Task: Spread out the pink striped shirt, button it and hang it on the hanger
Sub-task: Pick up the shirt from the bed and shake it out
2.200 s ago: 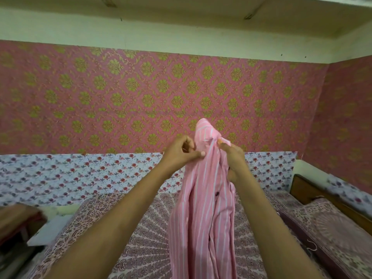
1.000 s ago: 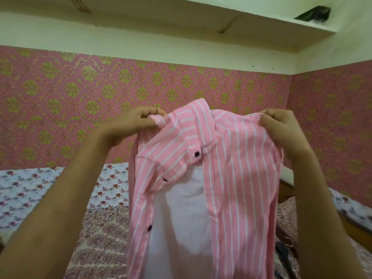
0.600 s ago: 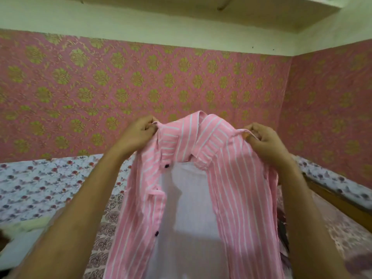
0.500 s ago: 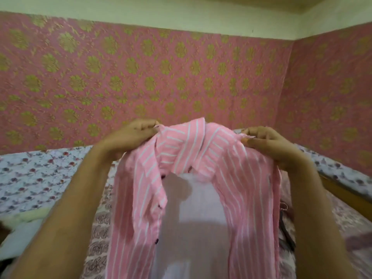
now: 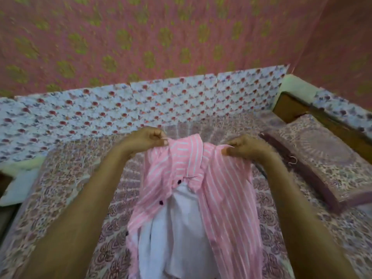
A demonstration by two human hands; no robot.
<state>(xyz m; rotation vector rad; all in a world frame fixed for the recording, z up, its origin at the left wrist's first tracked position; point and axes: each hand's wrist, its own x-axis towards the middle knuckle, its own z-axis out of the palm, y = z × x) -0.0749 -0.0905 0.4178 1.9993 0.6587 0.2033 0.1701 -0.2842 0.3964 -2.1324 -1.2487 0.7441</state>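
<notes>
The pink striped shirt [image 5: 225, 194] hangs open in front of me over the bed, its white inside showing and dark buttons down the left front edge. My left hand [image 5: 148, 138] pinches the left shoulder beside the collar. My right hand [image 5: 244, 147] grips the right shoulder. The collar stands up between both hands. A metal hanger hook [image 5: 292, 160] pokes out on the bed just right of my right arm; the rest of the hanger is hidden.
A patterned bedspread [image 5: 76, 188] covers the bed below the shirt. A matching pillow [image 5: 318, 158] lies at the right by a wooden headboard [image 5: 289, 109]. Floral cloth [image 5: 120, 109] lines the far wall under pink wallpaper.
The bunched shirt was pulled apart by its shoulders and spread open. Both hands have since lowered it toward the bed as my view tipped downward.
</notes>
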